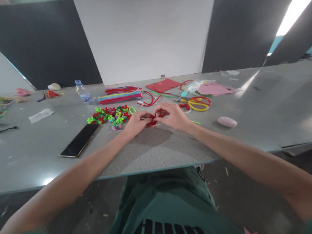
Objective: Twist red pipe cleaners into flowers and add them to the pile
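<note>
My left hand and my right hand meet over the middle of the table. Between their fingertips is a small piece of red pipe cleaner, bent into a loop or petal shape; its exact form is partly hidden by the fingers. Both hands are closed in a pinch on it. Just left of my left hand lies a pile of small red and green pipe-cleaner flowers. Scissors with yellow and red handles rest beyond my right hand. Bundles of coloured pipe cleaners lie farther back.
A black phone lies at left, with a water bottle behind it. Red felt, pink felt and a clear bottle with a teal cap are at the back. A pink oval object sits right.
</note>
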`<state>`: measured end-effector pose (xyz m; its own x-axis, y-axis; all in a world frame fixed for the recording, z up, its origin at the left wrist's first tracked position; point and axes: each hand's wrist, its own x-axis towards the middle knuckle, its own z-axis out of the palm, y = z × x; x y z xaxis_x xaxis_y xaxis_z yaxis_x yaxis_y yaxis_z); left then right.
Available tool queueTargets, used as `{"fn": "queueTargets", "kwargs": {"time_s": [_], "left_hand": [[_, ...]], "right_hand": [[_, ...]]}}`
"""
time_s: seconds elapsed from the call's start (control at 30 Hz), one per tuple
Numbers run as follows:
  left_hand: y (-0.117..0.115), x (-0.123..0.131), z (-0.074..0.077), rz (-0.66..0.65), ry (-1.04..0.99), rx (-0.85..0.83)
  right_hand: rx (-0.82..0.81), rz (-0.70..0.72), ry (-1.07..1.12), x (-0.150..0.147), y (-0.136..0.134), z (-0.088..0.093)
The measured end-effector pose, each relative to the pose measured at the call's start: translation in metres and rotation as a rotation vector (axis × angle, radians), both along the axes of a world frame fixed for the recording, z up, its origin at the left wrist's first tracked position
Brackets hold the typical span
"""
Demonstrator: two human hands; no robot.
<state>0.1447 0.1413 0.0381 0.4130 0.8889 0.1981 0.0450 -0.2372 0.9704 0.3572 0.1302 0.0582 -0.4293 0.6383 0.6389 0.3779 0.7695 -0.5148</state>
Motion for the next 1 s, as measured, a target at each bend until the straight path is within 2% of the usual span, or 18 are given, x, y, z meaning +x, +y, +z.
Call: {"fn": "queueTargets", "kwargs": {"time_s": [0.23,0.4,0.5,0.7,0.87,1.0], "left_hand": [[0.001,-0.001,0.0,0.037,0.0,0.057],[0.001,-0.002,0.0,0.049,0.018,0.088],[0.003,-0.002,-0.001,0.061,0.027,0.088],[0.002,-0.003,0.001,0.074,0.037,0.095],[-0.004,-0.002,0.003,0.046,0.05,0.108],[-0.004,0.0,0.004,0.045,0.075,0.15]], "right_hand": [[-0.389,0.235,0.253,0.007,0.002,0.004],[-0.487,0.271,0.344,0.009,0.003,0.007],[-0.443,0.222,0.292,0.008,0.005,0.005],[-0.153,0.005,0.063,0.005,0.005,0.002],[-0.038,-0.058,-0.003,-0.001,0.0,0.001],[-0.048,-0.048,0.001,-0.004,0.0,-0.002]]}}
